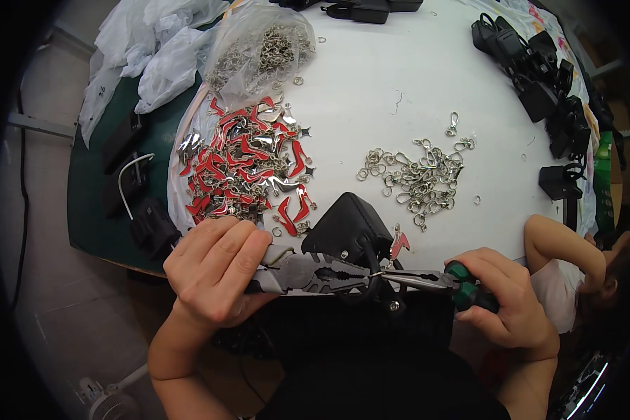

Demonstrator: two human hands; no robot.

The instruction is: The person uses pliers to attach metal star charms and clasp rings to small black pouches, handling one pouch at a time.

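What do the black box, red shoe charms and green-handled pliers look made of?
Black box: leather or faux leather, probably; soft sheen.
Red shoe charms: likely enamelled metal; glossy red, silvery edges.
Green-handled pliers: probably steel, grey metallic sheen; coloured handles maybe plastic or rubber.

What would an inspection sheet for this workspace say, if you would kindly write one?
Surface: white-covered table.
Job's things: small black bag; red shoe charm beside it.
Clutter: pile of red shoe charms; loose metal clasps; clear bag of metal pieces; black bags along the right edge.
Hands: left hand grips grey-handled pliers; right hand grips green-handled pliers; exact tip contact unclear.
Cables: dark cable, far left.
Surroundings: another person, right; white fan, lower left.
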